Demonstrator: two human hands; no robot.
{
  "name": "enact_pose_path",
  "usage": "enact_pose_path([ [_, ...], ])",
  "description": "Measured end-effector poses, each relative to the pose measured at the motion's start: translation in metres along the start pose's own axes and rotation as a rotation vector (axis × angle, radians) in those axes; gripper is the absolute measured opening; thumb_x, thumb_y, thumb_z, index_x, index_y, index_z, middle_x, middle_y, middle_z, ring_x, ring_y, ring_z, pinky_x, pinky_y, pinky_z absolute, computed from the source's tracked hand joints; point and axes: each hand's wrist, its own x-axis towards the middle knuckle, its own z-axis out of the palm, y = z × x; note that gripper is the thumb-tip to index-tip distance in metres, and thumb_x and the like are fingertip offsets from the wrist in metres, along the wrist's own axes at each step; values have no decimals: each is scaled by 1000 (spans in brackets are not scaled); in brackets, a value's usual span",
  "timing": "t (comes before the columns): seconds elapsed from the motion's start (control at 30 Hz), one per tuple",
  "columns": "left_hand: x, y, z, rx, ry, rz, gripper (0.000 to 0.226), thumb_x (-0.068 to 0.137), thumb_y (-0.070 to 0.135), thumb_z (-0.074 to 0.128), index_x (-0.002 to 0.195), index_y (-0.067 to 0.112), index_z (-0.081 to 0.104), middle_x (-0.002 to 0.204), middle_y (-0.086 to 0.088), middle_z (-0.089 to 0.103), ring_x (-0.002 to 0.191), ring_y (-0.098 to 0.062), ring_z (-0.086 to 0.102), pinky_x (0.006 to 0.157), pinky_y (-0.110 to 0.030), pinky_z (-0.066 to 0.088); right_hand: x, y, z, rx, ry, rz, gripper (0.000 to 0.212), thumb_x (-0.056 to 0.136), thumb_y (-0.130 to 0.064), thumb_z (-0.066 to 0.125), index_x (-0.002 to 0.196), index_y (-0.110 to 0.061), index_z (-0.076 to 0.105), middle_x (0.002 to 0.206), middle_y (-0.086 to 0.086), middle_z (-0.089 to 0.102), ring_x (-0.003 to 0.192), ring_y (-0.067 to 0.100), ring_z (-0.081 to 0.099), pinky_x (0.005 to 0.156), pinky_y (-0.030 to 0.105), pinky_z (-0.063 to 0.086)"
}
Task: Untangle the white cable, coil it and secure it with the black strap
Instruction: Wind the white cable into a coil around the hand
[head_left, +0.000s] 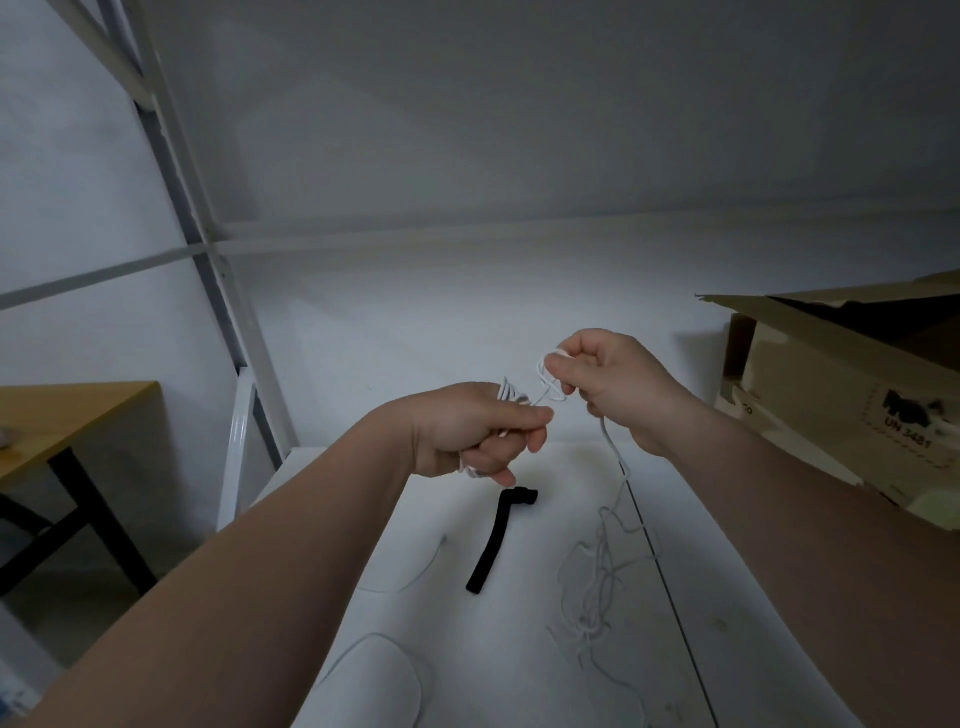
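Nearest the front edge of the white table (727, 597) there's a loose snarl of the white cable (597, 587) lying slack, right of the middle, with one strand rising from it to the hands. It looks thin, light and floppy, so my guess is it slides easily but kinks if you yank it; better to pinch it close to the knot and feed slack through.

The black strap (493, 540) lies flat just left of that pile, untouched, soft-looking, easy to lift by one end.

Above it, the left hand (478, 431) is closed in a fist round a few coiled loops. The right hand (608, 384), a bit further out, has thumb and fingertips pinched on a small loop, other fingers curled.

A cardboard box (841, 400) sits at the far right edge.
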Motion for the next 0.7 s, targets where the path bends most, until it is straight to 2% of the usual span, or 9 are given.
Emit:
enact_pose_path([
  [0.07, -1, 3, 1, -104, -28, 15, 43, 100, 26, 39, 61, 17, 54, 38, 7, 29, 31, -6, 23, 58, -22, 51, 1, 0, 3, -75, 51, -111, 2, 91, -20, 58, 91, -18, 58, 72, -6, 58, 56, 11, 43, 54, 23, 34],
  [0.17, -3, 5, 2, -242, -32, 32, 39, 97, 28, 39, 63, 15, 51, 37, 8, 29, 27, -4, 24, 54, -20, 49, -1, -2, 6, -281, 47, -285, 22, 94, -8, 47, 98, -24, 61, 89, -4, 62, 71, 10, 53, 62, 19, 41],
  [0.23, -4, 5, -1, -339, -20, 49, 41, 94, 30, 42, 57, 17, 55, 36, 9, 29, 26, -4, 24, 51, -20, 48, -1, 0, 4, -349, 13, -322, 34, 94, -4, 42, 89, -27, 67, 95, -1, 62, 87, 14, 56, 77, 25, 41],
  [0.3, -5, 5, -5, -431, 10, 48, 42, 90, 32, 45, 52, 19, 56, 36, 9, 29, 25, -3, 24, 48, -19, 48, -3, 0, 2, -297, -55, -254, 31, 91, -21, 43, 76, -36, 65, 93, -4, 60, 93, 18, 55, 83, 35, 41],
  [0.37, -5, 4, -8, -505, 39, 33, 46, 93, 32, 44, 51, 19, 57, 35, 10, 29, 25, -3, 24, 48, -19, 47, -6, 2, 1, -371, -94, -238, 30, 85, -47, 38, 77, -30, 62, 85, -7, 58, 83, 15, 54, 77, 37, 42],
  [0.43, -4, 3, -9, -535, 54, 17, 47, 95, 33, 43, 52, 19, 57, 36, 10, 29, 24, -3, 24, 48, -18, 47, -10, 3, 3, -495, -80, -277, 42, 88, -54, 36, 78, -20, 58, 70, -9, 56, 65, 10, 48, 66, 34, 38],
  [0.5, -3, 5, -7, -559, 54, -10, 39, 88, 34, 48, 54, 18, 56, 36, 10, 30, 24, -3, 25, 49, -18, 47, -10, 2, 7, -422, -54, -280, 34, 96, -40, 38, 81, -17, 57, 59, -13, 56, 56, 8, 44, 60, 30, 36],
  [0.6, -2, 8, -2, -614, 16, -41, 32, 79, 36, 52, 54, 17, 56, 36, 9, 31, 23, -3, 26, 49, -17, 48, -6, -2, 9, -287, -28, -202, 17, 99, -25, 35, 90, -20, 49, 60, -7, 59, 56, 13, 47, 59, 29, 39],
  [0.7, -1, 8, 2, -722, -28, -29, 33, 77, 37, 53, 53, 15, 57, 36, 8, 33, 23, -3, 28, 50, -16, 48, -4, -3, 9, -271, -39, -149, 23, 100, -23, 33, 96, -16, 54, 60, -3, 50, 51, 8, 47, 54, 22, 40],
])
